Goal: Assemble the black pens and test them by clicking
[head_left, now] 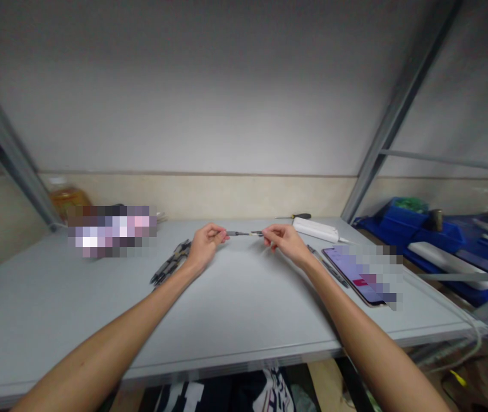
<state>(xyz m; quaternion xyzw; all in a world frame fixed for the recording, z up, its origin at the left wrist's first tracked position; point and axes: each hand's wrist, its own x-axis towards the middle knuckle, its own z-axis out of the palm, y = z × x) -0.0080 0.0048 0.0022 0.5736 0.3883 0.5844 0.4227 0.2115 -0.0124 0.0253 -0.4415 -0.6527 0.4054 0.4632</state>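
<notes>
My left hand (207, 243) is closed in a pinch on a slim grey pen part (237, 233) that points to the right. Facing it, my right hand (281, 237) pinches a short dark pen part (258, 233). Between the fingers the two parts lie nearly in line above the table; I cannot tell whether their ends touch. Beside my left wrist is a pile of grey and black pens (169, 264). More slim dark pens (329, 268) lie to the right of my right forearm, along a phone (353, 277) with its screen lit.
A white power strip (316, 229) and a screwdriver (299, 216) lie behind my right hand. At the back left are a bottle of amber liquid (68, 199) and a blurred-out item (112, 232). Blue bins (402, 220) stand beyond the metal frame at right.
</notes>
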